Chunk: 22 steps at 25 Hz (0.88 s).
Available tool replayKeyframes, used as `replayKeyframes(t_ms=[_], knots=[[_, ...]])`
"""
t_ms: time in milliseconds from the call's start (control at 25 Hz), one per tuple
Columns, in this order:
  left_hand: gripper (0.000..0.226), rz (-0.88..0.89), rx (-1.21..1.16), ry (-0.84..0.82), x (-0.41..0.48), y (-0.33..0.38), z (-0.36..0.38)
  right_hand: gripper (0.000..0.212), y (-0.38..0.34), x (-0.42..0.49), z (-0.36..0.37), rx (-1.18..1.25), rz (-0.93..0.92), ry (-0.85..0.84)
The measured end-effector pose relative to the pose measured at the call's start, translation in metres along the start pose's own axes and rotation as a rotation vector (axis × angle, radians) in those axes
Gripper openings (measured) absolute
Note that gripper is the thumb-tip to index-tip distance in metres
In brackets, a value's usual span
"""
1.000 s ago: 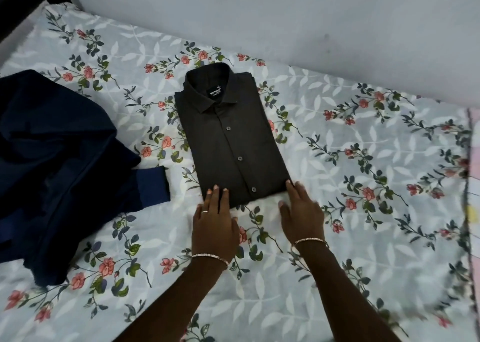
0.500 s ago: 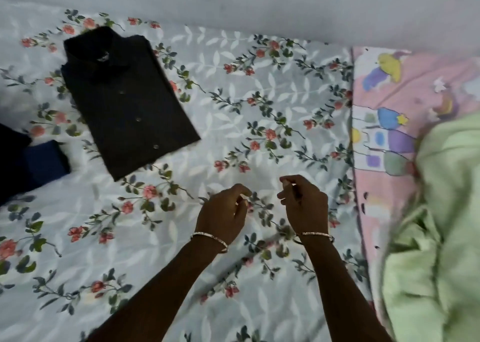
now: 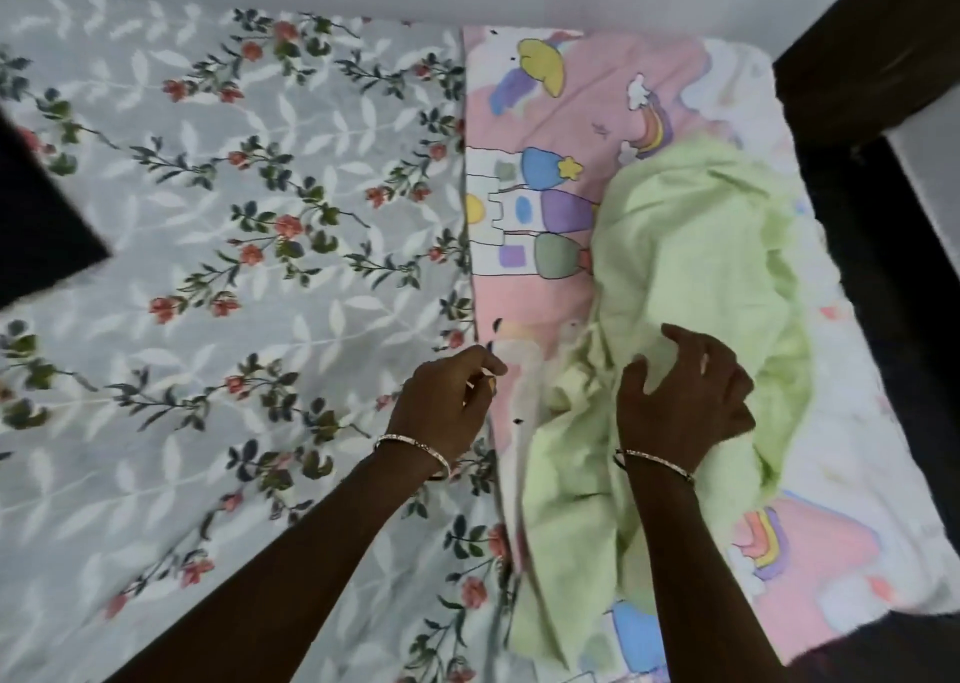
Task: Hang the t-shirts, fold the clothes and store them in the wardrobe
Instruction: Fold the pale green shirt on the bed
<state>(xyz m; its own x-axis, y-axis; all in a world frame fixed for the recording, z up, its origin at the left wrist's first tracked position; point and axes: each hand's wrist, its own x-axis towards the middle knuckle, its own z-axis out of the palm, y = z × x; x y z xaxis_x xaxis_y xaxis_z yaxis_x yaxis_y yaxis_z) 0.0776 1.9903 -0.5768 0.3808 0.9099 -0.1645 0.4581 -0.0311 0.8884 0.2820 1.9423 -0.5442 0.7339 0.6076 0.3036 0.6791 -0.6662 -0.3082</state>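
Presently: right hand, fingers spread, laid empty upon crumpled light-green garment; left hand loosely curled, nothing held.

You have nothing to read here: no words, labels, brand marks or numbers show on anything in view. The pink sheet carries only cartoon drawings, a castle and rainbows, with no lettering among them. The floral bedsheet bears flowers and leaves alone. The light green garment shows no tag or print that you could make out.
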Motion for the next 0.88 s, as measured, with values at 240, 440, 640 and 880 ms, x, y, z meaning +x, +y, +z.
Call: replayKeyframes(t_ms=[240,440,640,880], knots=[[0.018,-0.01,0.012,-0.095,0.021,0.033,0.049,0.082,0.057,0.034,-0.002,0.135,0.346,-0.381],[0.02,-0.118,-0.099,-0.129,0.018,0.061,0.056,0.061,0.051,0.026,-0.014,0.383,0.091,-0.24],[0.046,-0.463,-0.608,-0.181,0.012,0.113,0.029,0.026,-0.001,-0.008,-0.066,0.621,-0.204,-0.222],[0.013,-0.467,-0.538,-0.136,0.0,0.137,-0.025,0.044,-0.041,-0.043,-0.125,0.821,-0.34,-0.784]])
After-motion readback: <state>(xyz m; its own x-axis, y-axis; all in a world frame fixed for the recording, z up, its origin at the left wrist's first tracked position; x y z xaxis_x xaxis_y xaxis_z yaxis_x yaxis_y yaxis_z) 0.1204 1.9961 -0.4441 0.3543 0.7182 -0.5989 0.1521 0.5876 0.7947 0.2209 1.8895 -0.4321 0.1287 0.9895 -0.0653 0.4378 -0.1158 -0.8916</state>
